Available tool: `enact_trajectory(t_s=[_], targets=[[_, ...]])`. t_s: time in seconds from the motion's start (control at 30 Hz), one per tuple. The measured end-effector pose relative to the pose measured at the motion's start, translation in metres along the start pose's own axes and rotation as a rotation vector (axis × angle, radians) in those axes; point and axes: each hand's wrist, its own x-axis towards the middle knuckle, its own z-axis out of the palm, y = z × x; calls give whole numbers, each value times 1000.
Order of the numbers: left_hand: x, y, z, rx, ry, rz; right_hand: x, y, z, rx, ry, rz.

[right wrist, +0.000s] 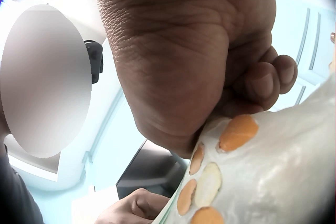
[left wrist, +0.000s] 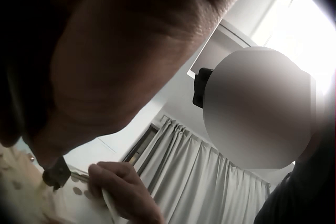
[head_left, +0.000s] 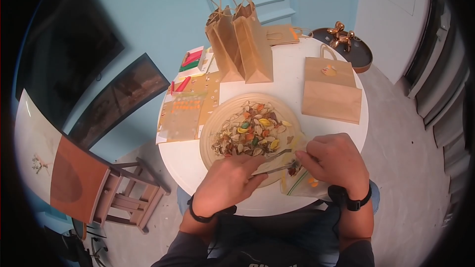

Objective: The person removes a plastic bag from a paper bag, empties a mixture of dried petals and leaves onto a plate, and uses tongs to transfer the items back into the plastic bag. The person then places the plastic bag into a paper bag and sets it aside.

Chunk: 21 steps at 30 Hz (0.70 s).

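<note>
My left hand (head_left: 225,183) grips metal tongs (head_left: 275,170), whose two arms reach right toward the mouth of a clear zip bag (head_left: 301,187). A small clump of dark dried bits (head_left: 293,169) shows at the tips of the tongs. The fingers of my right hand (head_left: 339,160) pinch the bag's upper edge; orange and pale oval prints (right wrist: 239,132) mark its film in the right wrist view. Beyond both hands lies a round pale wooden plate (head_left: 210,113), heaped with dried petals and seeds (head_left: 247,136) in brown, orange, yellow and green.
Two upright paper bags (head_left: 253,44) stand at the back of the white round table (head_left: 185,170). Another paper bag (head_left: 331,91) lies at the right, with a sticker on it. Patterned sheets (head_left: 185,111) and coloured strips (head_left: 193,59) are at the left. A wooden stool (head_left: 131,195) stands left of the table.
</note>
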Motion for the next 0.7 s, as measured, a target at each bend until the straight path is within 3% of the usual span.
enact_trajectory(t_s=[0.23,0.33,0.5,0.7], targets=[[30,-19,-20,114,103,-157,-1,2,-6,-32,0,-23],[70,-59,-20,197,67,-133,-1,3,-6,-23,15,-34],[131,-124,4,210,-53,-170,-3,4,-10,-22,28,-32],[111,-108,-17,99,-250,-107,-5,5,-13,-22,28,-31]])
